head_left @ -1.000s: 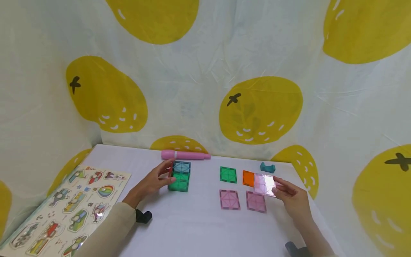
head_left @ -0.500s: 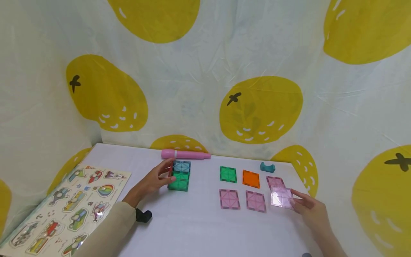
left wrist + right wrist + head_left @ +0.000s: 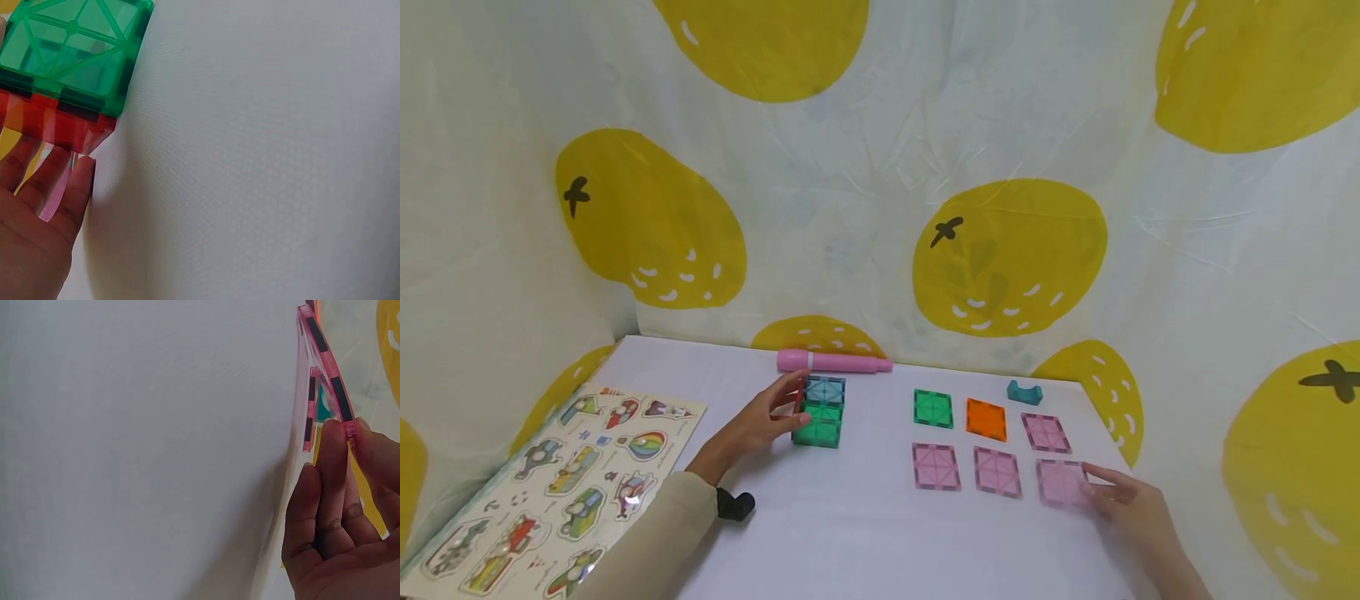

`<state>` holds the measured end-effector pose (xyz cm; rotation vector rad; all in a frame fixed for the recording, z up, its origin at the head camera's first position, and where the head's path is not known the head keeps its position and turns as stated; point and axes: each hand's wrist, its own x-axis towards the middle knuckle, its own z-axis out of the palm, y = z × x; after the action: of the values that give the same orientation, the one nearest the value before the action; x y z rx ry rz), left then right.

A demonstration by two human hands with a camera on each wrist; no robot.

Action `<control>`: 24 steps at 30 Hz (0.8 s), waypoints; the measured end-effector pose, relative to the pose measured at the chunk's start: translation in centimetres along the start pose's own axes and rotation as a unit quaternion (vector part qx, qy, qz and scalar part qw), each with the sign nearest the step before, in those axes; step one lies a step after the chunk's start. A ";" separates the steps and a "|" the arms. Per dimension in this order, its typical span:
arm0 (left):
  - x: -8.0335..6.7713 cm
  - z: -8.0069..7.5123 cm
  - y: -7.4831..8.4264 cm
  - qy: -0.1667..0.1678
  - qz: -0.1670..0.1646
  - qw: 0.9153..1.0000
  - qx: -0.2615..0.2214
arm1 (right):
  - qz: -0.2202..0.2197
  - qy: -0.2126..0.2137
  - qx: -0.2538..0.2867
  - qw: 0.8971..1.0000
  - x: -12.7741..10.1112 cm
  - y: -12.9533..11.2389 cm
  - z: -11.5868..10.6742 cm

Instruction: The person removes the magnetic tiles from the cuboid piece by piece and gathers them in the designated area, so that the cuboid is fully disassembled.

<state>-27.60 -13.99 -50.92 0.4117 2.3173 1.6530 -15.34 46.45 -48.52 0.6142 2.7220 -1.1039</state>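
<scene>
My right hand (image 3: 1138,512) pinches a clear pink magnetic tile (image 3: 1060,483) by its right edge, between thumb and fingertips. In the right wrist view this pink tile appears edge-on and tilted, one end low by the table. My left hand (image 3: 766,417) holds a small block of magnetic tiles (image 3: 820,432), with a green face, a blue part at the back and a red side. Seen from the left wrist, fingertips touch the red side (image 3: 53,122); the thumb is mostly cut off at the frame's edge.
Flat on the white table (image 3: 880,542) lie a green tile (image 3: 933,408), an orange tile (image 3: 986,419) and several pink tiles (image 3: 936,466). Behind are a pink wand-like stick (image 3: 842,362) and a teal curved piece (image 3: 1025,392). A picture puzzle board (image 3: 572,483) lies at left.
My right hand has carried the pink tile rightward, toward me and down to the table, uncovering the orange tile and another pink one. The left hand and its block stay put.
</scene>
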 end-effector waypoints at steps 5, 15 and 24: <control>-0.1 0.0 -0.1 0.002 -0.004 1.000 0.003 | 0.014 -0.006 -0.003 1.000 0.0 -0.1 0.2; -0.1 0.1 0.0 0.004 -0.008 1.000 -0.008 | 0.064 0.038 -0.064 0.995 -1.1 -1.7 0.6; -0.1 0.1 0.1 0.003 -0.009 1.000 -0.025 | -0.028 0.090 -0.076 0.993 -2.0 -5.3 1.8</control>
<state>-27.44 -13.87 -50.83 0.3758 2.2733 1.7020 -15.85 41.10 -45.92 0.6481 2.9591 -0.8792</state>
